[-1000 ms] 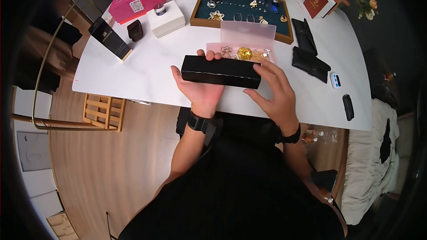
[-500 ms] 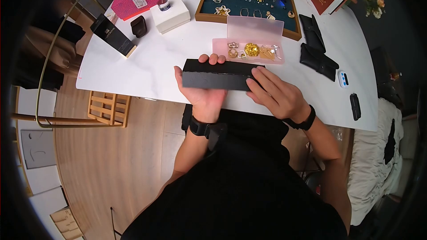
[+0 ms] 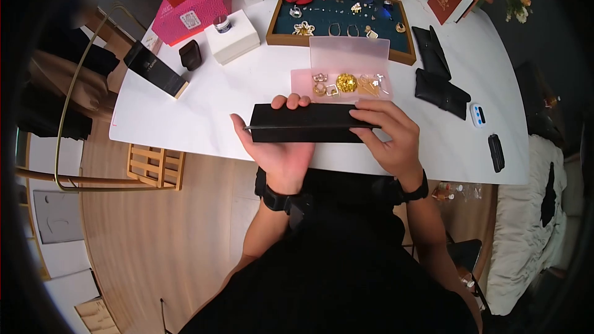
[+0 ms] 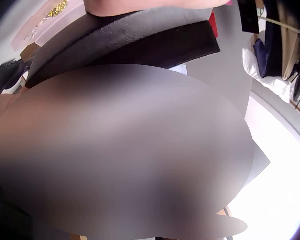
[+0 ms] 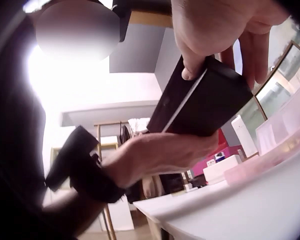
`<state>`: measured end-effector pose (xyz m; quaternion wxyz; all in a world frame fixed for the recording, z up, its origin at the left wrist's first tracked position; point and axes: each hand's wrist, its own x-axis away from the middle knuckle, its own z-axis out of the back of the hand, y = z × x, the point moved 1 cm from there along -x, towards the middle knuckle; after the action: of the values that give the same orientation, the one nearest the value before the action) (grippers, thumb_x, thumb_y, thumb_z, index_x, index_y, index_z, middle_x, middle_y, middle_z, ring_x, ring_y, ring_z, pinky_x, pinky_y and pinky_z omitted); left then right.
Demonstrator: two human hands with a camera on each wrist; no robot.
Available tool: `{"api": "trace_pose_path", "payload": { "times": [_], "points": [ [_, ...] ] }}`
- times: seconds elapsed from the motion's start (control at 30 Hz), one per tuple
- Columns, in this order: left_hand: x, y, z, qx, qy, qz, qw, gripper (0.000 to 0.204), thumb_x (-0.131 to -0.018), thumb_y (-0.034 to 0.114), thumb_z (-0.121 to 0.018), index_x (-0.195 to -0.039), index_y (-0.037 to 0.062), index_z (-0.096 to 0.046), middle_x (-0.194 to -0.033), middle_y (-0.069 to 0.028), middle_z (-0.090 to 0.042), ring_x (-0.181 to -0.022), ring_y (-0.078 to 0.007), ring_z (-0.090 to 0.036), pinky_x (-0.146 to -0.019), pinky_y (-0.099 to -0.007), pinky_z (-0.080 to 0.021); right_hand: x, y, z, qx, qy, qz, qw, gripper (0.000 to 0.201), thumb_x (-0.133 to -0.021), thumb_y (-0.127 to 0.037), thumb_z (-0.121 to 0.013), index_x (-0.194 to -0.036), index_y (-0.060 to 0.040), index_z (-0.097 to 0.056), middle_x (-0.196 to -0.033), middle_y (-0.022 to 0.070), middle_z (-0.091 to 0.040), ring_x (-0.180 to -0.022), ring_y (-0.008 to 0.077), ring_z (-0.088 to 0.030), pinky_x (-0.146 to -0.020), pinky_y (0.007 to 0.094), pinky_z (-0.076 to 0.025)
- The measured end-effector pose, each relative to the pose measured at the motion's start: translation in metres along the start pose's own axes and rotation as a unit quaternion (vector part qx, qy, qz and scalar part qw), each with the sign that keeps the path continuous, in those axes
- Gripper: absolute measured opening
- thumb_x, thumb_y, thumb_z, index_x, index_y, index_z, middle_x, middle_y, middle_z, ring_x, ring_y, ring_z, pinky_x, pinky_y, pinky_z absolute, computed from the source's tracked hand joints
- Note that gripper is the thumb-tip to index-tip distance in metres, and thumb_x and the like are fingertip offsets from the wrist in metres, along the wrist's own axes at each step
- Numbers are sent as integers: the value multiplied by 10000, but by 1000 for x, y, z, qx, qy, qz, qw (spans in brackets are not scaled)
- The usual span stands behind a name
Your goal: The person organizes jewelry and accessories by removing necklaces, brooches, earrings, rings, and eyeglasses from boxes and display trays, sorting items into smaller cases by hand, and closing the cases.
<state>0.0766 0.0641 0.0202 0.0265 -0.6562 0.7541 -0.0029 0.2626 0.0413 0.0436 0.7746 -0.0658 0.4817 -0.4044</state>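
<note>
A long black case point(image 3: 303, 114) lies across my left hand point(image 3: 281, 159) above the table's front edge. That hand supports it from below, fingertips curled over the far side and thumb out past the left end. My right hand point(image 3: 396, 139) pinches the right end, fingers on top and thumb at the front. Along the front of the case a thin flap edge stands slightly out. In the right wrist view a pale line runs along the case point(image 5: 212, 102) beside the right thumb. Just beyond it is an open pink box point(image 3: 300, 83) with gold jewellery.
A wooden display case point(image 3: 291, 41) of jewellery stands behind the pink box. To the right are black pouches point(image 3: 440, 93), a small white device point(image 3: 477, 115) and a black object point(image 3: 496, 153). A white box point(image 3: 232, 43) and a black carton point(image 3: 154, 68) stand at left.
My right hand has come from beside the case to its right end, first laying fingers on it, now pinching it. The case has turned in my left hand, and a flap edge now stands out.
</note>
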Motion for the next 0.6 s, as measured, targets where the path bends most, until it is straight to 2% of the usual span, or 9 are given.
{"api": "trace_pose_path", "payload": {
  "times": [0.07,0.13,0.2,0.23,0.27,0.33,0.37,0.43,0.6],
  "points": [
    [3,-5,-11,-15,33,-19,999,634,-895,681,-506,-878,49,-450,-896,-115,-451,-949,-287,-459,-1008,-428,-358,0,1,2,-53,9,-62,997,240,-749,-18,-812,-976,-28,-734,-1001,104,-702,-836,250,-706,-755,349,-571],
    [2,-6,-4,-5,-31,12,999,687,-884,701,-527,-924,16,-503,-954,-138,-498,-1014,-305,-484,-1065,-446,-338,-4,-1,7,-53,27,-58,997,185,-780,3,-784,-958,-5,-733,-960,103,-713,-802,223,-700,-726,329,-561],
    [3,-12,-3,-37,-35,17,999,738,-879,677,-556,-1096,-28,-578,-1135,-191,-571,-1172,-344,-497,-1138,-472,-296,-3,5,11,-100,80,-81,988,138,-818,-9,-763,-950,8,-727,-892,107,-713,-761,191,-685,-666,263,-526],
    [6,-6,5,-75,16,22,997,761,-877,629,-586,-1285,-13,-571,-1339,-215,-550,-1300,-371,-462,-1179,-494,-254,-2,3,14,-109,108,-130,979,110,-870,-31,-742,-960,27,-714,-853,78,-708,-754,130,-657,-649,224,-486],
    [6,0,18,93,-55,90,990,673,-869,491,-605,-1349,23,-549,-1424,-208,-514,-1334,-382,-449,-1169,-489,-272,0,1,17,-105,109,-129,980,110,-870,-31,-742,-960,27,-714,-853,78,-708,-754,130,-657,-649,224,-486],
    [4,1,17,8,-81,128,988,639,-827,336,-526,-1367,-6,-516,-1408,-186,-536,-1307,-377,-481,-1141,-503,-311,2,1,23,-151,166,-250,942,128,-907,-64,-732,-982,35,-701,-841,31,-684,-748,64,-592,-632,213,-450],
    [4,2,16,10,-81,130,988,639,-827,336,-526,-1367,-6,-516,-1408,-186,-536,-1307,-377,-481,-1141,-503,-311,0,3,24,-160,171,-220,947,162,-933,-66,-712,-1045,46,-678,-840,-6,-652,-721,22,-507,-606,196,-399],
    [4,5,15,-53,-108,240,963,677,-770,253,-485,-1383,-34,-484,-1408,-207,-535,-1343,-402,-452,-1135,-561,-316,-8,2,26,-207,182,-211,938,163,-940,-57,-699,-1061,49,-670,-850,-5,-655,-717,17,-506,-607,188,-395],
    [5,5,27,-44,-154,254,954,792,-718,190,-462,-1466,-51,-362,-1493,-236,-431,-1417,-434,-356,-1162,-621,-258,-16,8,30,-294,163,-284,898,260,-963,-19,-646,-1214,27,-596,-848,8,-666,-749,13,-562,-644,169,-428]
  ]
}}
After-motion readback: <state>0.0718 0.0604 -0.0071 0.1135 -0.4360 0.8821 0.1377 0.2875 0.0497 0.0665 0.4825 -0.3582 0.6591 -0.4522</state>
